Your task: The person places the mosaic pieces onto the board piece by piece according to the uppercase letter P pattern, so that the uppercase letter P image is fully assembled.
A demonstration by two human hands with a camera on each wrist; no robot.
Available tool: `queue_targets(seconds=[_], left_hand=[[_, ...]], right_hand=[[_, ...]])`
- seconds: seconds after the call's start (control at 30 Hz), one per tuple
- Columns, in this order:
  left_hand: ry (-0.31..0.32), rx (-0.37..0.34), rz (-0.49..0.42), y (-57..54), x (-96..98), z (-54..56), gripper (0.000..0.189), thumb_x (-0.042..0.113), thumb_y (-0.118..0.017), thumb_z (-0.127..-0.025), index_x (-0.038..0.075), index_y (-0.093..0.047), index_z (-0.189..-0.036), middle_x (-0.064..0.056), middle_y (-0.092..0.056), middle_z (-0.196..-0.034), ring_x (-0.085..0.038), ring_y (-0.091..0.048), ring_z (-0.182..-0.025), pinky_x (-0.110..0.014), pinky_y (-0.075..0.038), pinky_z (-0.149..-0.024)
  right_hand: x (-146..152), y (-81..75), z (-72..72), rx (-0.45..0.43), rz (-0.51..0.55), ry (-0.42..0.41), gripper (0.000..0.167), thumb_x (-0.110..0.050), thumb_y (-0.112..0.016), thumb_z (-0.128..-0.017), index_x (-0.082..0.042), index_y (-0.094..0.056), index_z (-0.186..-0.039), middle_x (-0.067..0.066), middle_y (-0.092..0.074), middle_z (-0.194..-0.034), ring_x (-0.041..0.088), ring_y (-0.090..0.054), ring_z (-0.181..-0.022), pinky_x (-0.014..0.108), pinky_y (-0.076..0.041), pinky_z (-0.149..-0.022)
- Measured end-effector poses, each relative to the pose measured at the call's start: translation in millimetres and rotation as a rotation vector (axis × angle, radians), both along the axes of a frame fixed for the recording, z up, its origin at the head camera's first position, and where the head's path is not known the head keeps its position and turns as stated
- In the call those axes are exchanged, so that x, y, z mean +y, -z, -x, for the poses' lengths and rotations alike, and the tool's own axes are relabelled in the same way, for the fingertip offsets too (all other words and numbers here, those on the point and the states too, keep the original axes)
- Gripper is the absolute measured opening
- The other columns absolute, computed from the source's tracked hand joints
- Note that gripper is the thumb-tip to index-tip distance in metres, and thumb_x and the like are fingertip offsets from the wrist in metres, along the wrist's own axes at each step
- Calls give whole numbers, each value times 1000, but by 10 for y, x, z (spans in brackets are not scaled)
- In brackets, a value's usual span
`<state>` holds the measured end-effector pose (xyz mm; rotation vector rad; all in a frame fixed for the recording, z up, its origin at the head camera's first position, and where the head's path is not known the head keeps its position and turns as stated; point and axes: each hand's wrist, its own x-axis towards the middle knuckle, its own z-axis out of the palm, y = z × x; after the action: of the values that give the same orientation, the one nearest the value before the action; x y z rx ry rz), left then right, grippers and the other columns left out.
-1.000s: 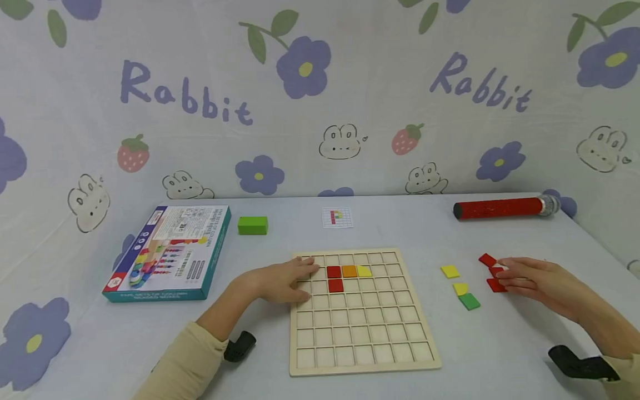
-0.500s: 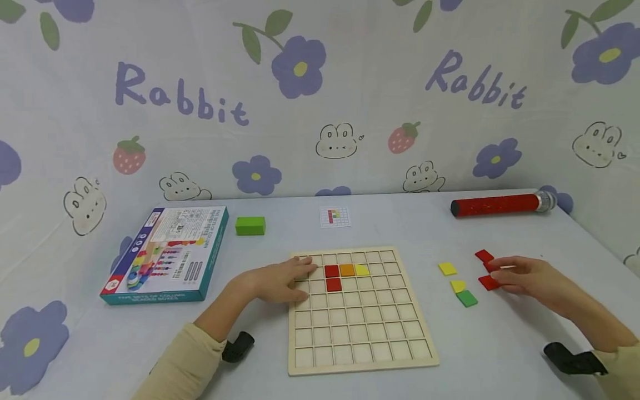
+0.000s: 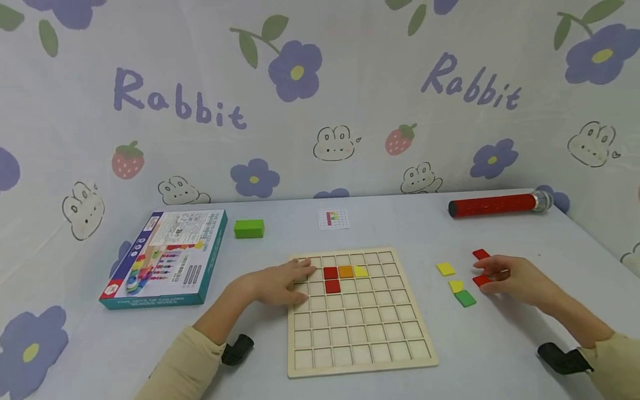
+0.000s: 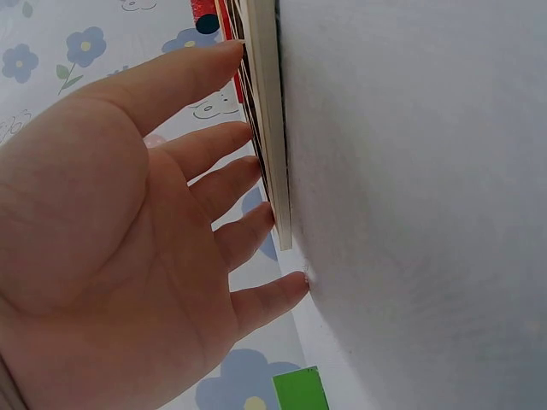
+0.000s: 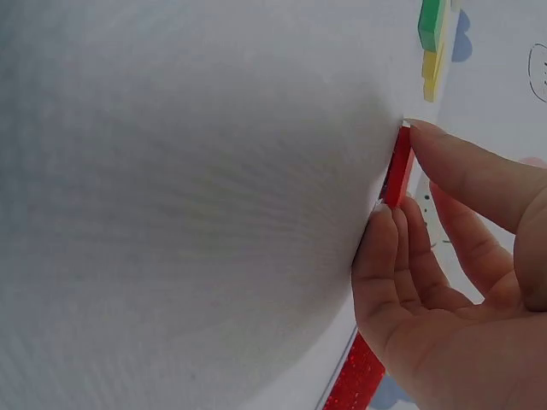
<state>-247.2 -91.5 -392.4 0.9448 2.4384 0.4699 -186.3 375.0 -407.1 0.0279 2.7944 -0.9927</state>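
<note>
My left hand (image 3: pixel 277 283) rests with spread fingers on the left edge of a wooden grid board (image 3: pixel 364 351). In the left wrist view, its fingertips touch the side of the board (image 4: pixel 272 111). Near the board's top sit two red tiles, one above the other, then an orange tile (image 3: pixel 345 271) and a yellow tile (image 3: pixel 360 271) to the right. Off to the right, my right hand (image 3: pixel 522 280) pinches a red tile (image 5: pixel 400 166) at the tabletop between thumb and fingers. Another red tile (image 3: pixel 481 254) lies just beyond the fingers, partly hidden.
Two yellow tiles and a green tile (image 3: pixel 465 298) lie between board and right hand. Behind the board is a printed pattern card (image 3: pixel 333 219). A green block (image 3: pixel 249 229) and a boxed toy set (image 3: pixel 165 258) stand left; a red cylinder (image 3: pixel 492 205) lies back right.
My right hand has drawn a red tile a little left and toward me, away from the other red ones, and now pinches it. The left hand stays on the board.
</note>
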Motion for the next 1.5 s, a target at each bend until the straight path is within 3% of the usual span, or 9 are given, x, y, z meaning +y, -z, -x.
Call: queue_targets(seconds=[0.3,0.5,0.63,0.8,0.97,1.33,1.5], left_hand=[[-1,1,-12,10,-8,-3,63,25,-58,-96,7,-30,-150,-10,-18,-157,-28,-9,-144,-43,-16,-113],[-10,0,-10,15,-13,2,64,26,-58,-95,8,-31,-150,-9,-19,-157,-27,-9,-144,-44,-17,-113],[-10,0,1,20,-11,10,64,27,-58,-96,10,-30,-150,-8,-18,-157,-26,-9,-144,-43,-16,-113],[-15,-1,9,18,-4,12,64,28,-58,-96,11,-29,-151,-7,-17,-157,-25,-8,-144,-43,-16,-113],[-22,0,9,19,0,7,64,28,-58,-96,11,-30,-150,-7,-18,-157,-25,-9,-144,-43,-16,-113],[-8,6,5,18,1,3,63,27,-58,-95,9,-31,-150,-8,-19,-157,-25,-11,-144,-42,-17,-113],[0,10,6,6,-6,9,63,27,-57,-96,10,-30,-150,-8,-18,-157,-27,-10,-144,-42,-17,-113]], right_hand=[[-9,-23,-14,52,-53,36,47,-12,-75,-81,4,-58,-122,16,-56,-99,34,-51,-93,30,-52,-66],[-11,-79,-17,83,-110,65,40,-11,-73,-83,3,-59,-118,22,-58,-101,38,-52,-92,35,-53,-65],[-41,-133,-20,88,-100,80,43,-16,-73,-84,6,-58,-118,25,-59,-103,33,-56,-86,34,-53,-63],[-147,-173,1,33,14,76,49,-20,-72,-86,9,-56,-122,23,-64,-106,25,-63,-80,30,-54,-66],[-326,-186,40,-54,155,70,48,-22,-72,-86,7,-58,-122,18,-67,-105,22,-65,-85,30,-56,-71],[-819,-201,128,-184,331,36,45,-20,-74,-85,4,-61,-121,12,-65,-104,20,-65,-83,31,-56,-73],[-1057,-184,150,-205,392,-26,38,-15,-71,-87,4,-62,-118,11,-68,-101,21,-66,-83,31,-56,-72]])
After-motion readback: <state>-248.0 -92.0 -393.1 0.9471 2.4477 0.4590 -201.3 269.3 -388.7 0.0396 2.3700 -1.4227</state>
